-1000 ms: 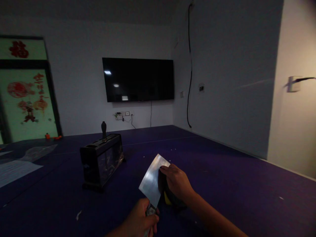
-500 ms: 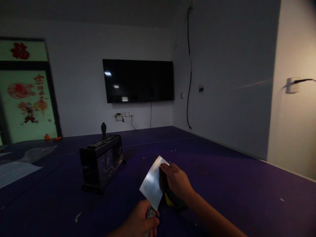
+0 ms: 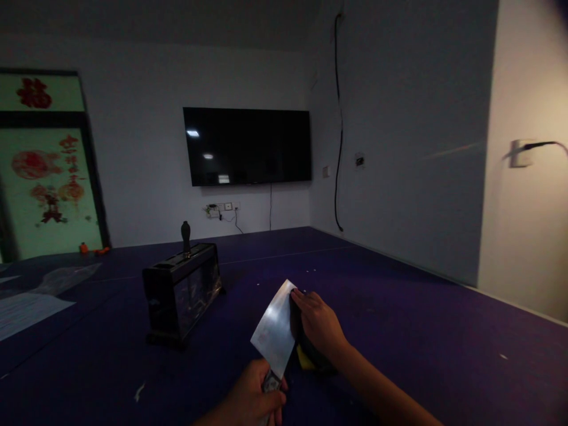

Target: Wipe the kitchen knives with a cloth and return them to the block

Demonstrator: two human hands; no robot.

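Note:
A cleaver (image 3: 273,331) with a broad, shiny blade is tilted up in front of me. My left hand (image 3: 257,393) is closed around its dark, patterned handle. At the blade's right edge, near the top, is my right hand (image 3: 317,325), its fingers pressed together and the fingertips touching the metal. Below the right palm shows a dark and yellow thing (image 3: 306,359). The hand covers most of it, so its kind and whether it is gripped are unclear. To the left stands a black knife block (image 3: 181,296) with clear sides and one dark handle (image 3: 186,236) sticking up.
Everything stands on a wide purple surface (image 3: 381,302) with small white scraps. Papers (image 3: 31,310) and clear plastic (image 3: 66,277) lie at the left, small orange things (image 3: 84,248) farther back. A television (image 3: 248,147) and a hanging cable (image 3: 339,142) are on the walls.
The fingers of my right hand have shifted slightly up along the blade's edge. My left hand keeps its hold on the cleaver handle, almost unmoved.

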